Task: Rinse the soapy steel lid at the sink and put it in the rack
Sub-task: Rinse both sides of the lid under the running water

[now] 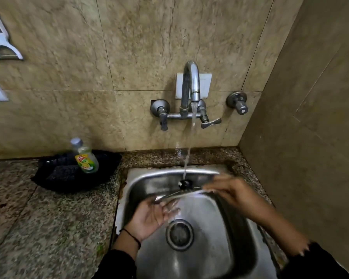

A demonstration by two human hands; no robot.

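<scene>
Steel sink [141,178] sunk in speckled granite counter [48,218], marble-tiled walls [69,57].

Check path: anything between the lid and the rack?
Cannot judge: no rack is in view. The lid is held over the sink under the running tap, right hand at its edge, left hand below it.

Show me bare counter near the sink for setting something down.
Free: the granite counter left of the sink, in front of the black tray holding the soap bottle. Crowded: the basin, with both hands and the lid under running water.
</scene>
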